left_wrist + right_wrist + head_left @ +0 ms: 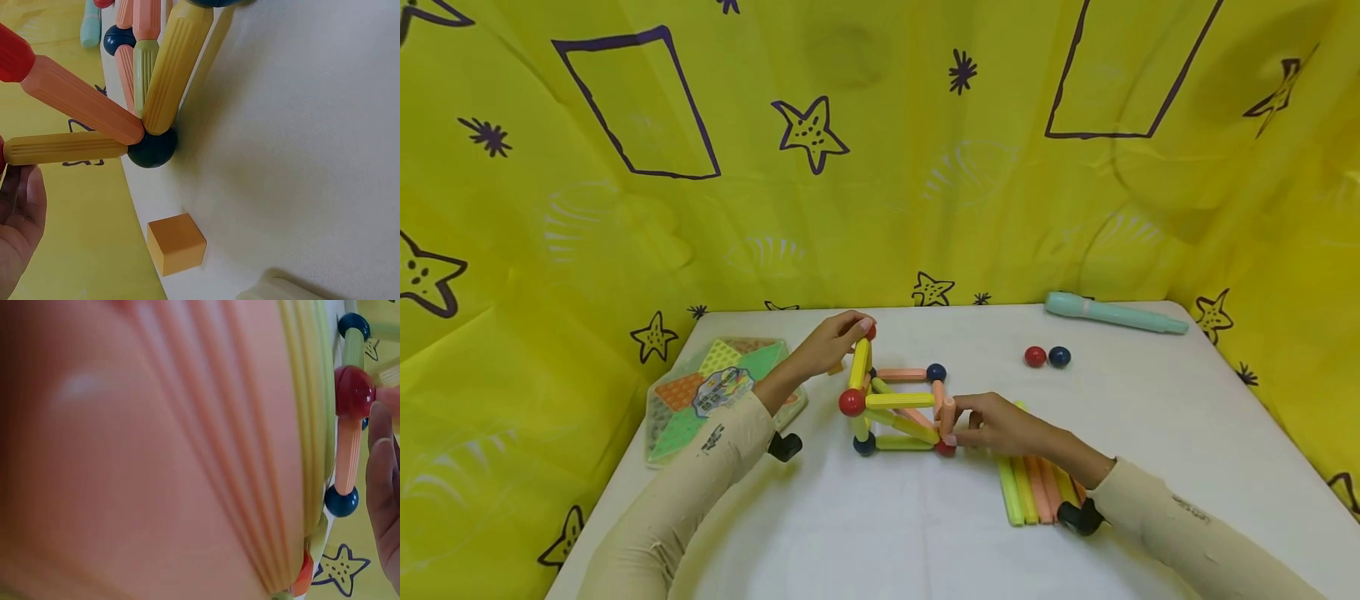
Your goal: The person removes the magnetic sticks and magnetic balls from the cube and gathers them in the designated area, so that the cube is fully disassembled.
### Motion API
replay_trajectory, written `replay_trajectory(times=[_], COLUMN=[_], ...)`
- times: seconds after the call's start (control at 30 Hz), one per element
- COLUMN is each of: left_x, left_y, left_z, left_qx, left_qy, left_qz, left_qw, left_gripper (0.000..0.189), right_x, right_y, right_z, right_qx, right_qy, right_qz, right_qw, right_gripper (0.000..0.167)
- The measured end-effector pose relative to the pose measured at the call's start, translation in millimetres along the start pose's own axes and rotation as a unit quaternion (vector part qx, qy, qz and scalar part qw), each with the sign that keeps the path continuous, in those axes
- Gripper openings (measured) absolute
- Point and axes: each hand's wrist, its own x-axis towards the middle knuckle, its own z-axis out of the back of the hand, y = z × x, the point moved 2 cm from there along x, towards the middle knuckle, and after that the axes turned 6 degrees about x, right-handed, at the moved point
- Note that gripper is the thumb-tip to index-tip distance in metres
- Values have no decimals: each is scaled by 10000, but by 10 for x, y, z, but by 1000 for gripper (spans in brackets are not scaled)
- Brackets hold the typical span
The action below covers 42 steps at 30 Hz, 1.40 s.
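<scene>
From my end: left hand [835, 343] is up at the frame's high rear-left corner, thumb and fingers pinching the top red ball [871, 332]. Right hand [996, 423] is at the right front corner, thumb and fingertips pinching an upright peach rod [948, 412], low end at the bottom red ball [945, 449]. My right wrist feed has the fingertips right by that ball, can't confirm contact; the rest is mostly blurred rod close to the lens

The rod-and-ball frame [904, 444] sits mid-table between the two hands, on the white table [850, 533]. Front left: a red ball [852, 402] up top, a dark blue ball [864, 443] below it. Left wrist feed gives me an orange cube [177, 244] on the table, apart from the frame

Rest: flat case [677, 392] of coloured triangles on the left, partly behind the left arm. Row of loose rods [1026, 496] below the right hand and forearm. Spare red ball [1035, 357] and spare blue ball [1059, 357] side by side behind. Mint tube [1112, 314] at the far right, yellow curtain [887, 233] all round the back
</scene>
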Motion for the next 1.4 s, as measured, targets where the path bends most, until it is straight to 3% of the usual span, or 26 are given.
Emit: replay_trajectory(times=[0.07,0.6,0.9,1.1,1.4], left_x=[24,25,22,18,11], left_y=[56,45,53,53,52], left_z=[0,10,1,19,38], left_qx=[10,9,14,48,-146], left_qy=[-15,-26,-49,-58,102], left_qz=[-23,-2,29,-76,-175], left_qw=[10000,10000,10000,9999,9997], left_gripper=[42,43,43,40,33], right_x=[17,56,36,24,-131], right_y=[5,49,55,96,101], right_z=[-5,1,17,100,318], right_qx=[-40,-390,-404,-461,-43], right_qy=[13,20,45,-201,-479], right_qz=[1,-573,-724,-913,-1040], right_qw=[10000,9976,9965,9946,9934], right_gripper=[3,7,18,17,20])
